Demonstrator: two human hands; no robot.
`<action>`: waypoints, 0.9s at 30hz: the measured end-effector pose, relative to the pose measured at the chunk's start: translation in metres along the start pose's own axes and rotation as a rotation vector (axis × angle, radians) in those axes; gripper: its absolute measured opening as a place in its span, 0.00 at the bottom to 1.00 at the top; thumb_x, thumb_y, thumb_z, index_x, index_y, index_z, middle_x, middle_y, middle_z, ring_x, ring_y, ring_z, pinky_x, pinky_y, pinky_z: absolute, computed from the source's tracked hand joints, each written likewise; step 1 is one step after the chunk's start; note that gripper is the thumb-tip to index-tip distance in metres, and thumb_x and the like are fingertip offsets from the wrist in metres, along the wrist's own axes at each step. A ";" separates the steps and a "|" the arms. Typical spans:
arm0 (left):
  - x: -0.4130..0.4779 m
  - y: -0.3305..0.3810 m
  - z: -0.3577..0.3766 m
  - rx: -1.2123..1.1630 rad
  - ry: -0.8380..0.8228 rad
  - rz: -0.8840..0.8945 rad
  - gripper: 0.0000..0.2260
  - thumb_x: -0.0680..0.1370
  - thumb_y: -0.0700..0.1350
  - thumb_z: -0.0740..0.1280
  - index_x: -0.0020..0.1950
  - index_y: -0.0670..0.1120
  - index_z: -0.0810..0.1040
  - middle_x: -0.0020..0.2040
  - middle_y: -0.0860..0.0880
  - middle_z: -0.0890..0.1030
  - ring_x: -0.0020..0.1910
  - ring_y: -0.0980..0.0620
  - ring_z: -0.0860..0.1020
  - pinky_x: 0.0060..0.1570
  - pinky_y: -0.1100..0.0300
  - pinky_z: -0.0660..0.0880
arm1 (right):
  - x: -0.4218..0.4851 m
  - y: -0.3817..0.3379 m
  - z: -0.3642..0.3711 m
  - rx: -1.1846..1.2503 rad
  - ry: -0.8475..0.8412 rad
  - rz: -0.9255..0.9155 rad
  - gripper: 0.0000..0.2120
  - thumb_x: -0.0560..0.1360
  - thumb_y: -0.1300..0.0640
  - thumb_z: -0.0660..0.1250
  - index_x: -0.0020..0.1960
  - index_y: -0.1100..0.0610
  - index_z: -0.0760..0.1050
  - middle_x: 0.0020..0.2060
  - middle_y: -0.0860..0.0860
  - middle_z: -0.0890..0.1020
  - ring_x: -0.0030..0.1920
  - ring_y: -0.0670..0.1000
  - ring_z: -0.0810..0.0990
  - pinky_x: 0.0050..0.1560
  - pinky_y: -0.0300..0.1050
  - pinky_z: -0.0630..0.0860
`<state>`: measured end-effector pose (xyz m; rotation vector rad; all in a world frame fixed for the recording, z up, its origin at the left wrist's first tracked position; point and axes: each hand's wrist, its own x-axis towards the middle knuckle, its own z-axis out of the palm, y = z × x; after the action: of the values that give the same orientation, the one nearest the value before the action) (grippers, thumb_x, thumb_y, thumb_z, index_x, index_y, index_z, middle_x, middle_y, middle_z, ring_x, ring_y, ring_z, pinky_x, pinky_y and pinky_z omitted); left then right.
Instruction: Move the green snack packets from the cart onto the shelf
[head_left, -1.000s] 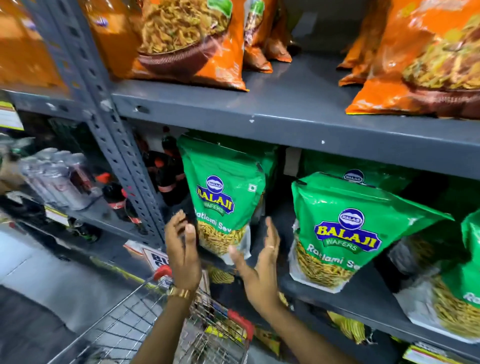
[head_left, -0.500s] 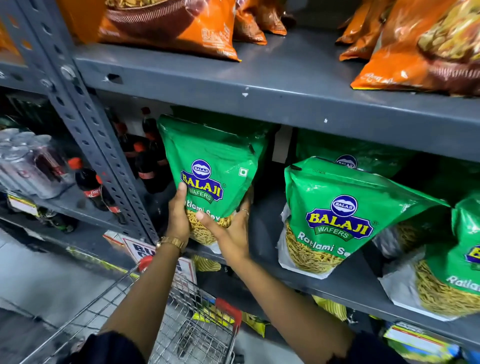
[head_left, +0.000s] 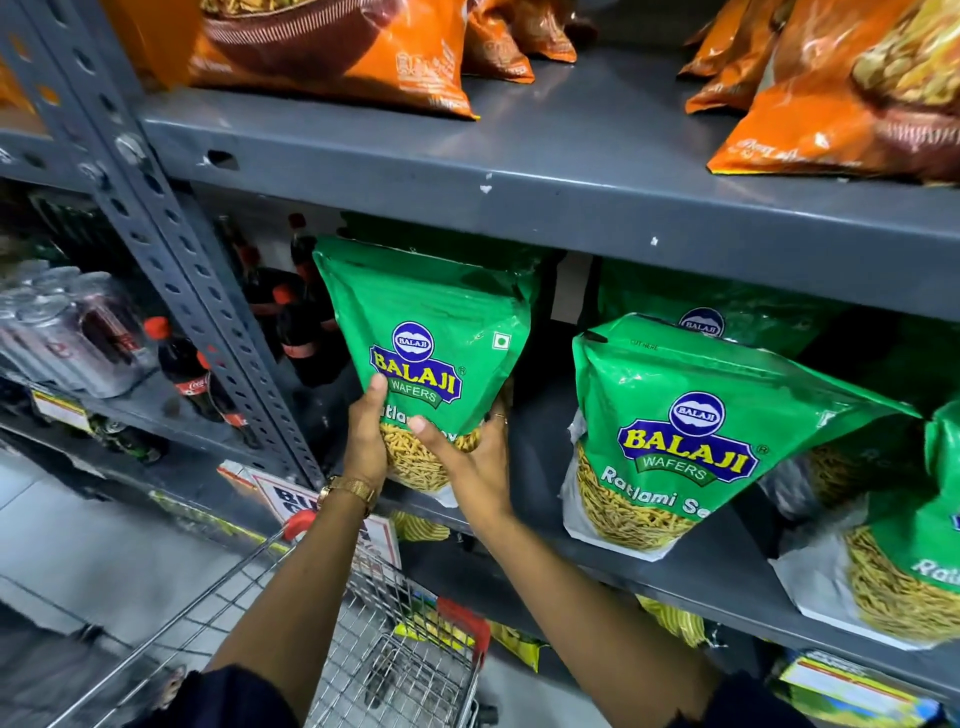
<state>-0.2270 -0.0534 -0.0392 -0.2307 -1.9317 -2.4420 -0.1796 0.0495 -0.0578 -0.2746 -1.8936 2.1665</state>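
Note:
A green Balaji snack packet (head_left: 431, 332) stands upright at the left end of the grey middle shelf (head_left: 691, 566). My left hand (head_left: 366, 441) grips its lower left side and my right hand (head_left: 467, 467) grips its lower right, thumb across the front. A second green packet (head_left: 691, 415) leans on the shelf to the right, with more green packets (head_left: 914, 545) behind and beside it. The wire cart (head_left: 395, 665) with red corners sits below my arms; its basket shows no green packets.
Orange snack bags (head_left: 363, 47) fill the upper shelf (head_left: 519, 171). A perforated grey upright post (head_left: 171, 244) stands left of the packet. Cola bottles (head_left: 187, 374) and cans fill the shelving bay to the left. Yellow packets (head_left: 670, 618) lie on the shelf below.
My hands were open and apart in front of the packet; they closed on its lower part half a second ago and still hold it upright on the shelf.

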 end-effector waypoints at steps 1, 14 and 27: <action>0.001 0.000 0.000 0.003 0.009 -0.003 0.25 0.59 0.76 0.67 0.46 0.62 0.84 0.43 0.58 0.87 0.43 0.60 0.84 0.46 0.61 0.82 | 0.001 0.000 0.000 0.007 0.001 0.001 0.35 0.61 0.51 0.80 0.63 0.49 0.68 0.52 0.38 0.80 0.48 0.28 0.79 0.45 0.23 0.75; 0.007 -0.002 0.003 -0.034 0.018 -0.023 0.16 0.73 0.66 0.62 0.44 0.58 0.85 0.41 0.57 0.87 0.41 0.60 0.85 0.40 0.66 0.81 | 0.009 0.003 0.002 0.052 0.028 -0.016 0.31 0.59 0.46 0.80 0.59 0.43 0.72 0.56 0.48 0.83 0.57 0.46 0.83 0.61 0.53 0.80; -0.041 -0.016 0.005 0.301 0.265 0.057 0.47 0.69 0.76 0.54 0.77 0.46 0.58 0.77 0.45 0.62 0.75 0.50 0.63 0.75 0.49 0.59 | -0.034 -0.006 -0.011 -0.141 0.006 0.015 0.59 0.61 0.32 0.74 0.80 0.46 0.44 0.80 0.43 0.53 0.78 0.41 0.56 0.79 0.48 0.58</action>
<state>-0.1876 -0.0483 -0.0586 0.0423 -2.0983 -1.9912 -0.1434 0.0499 -0.0536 -0.3218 -2.0508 2.0415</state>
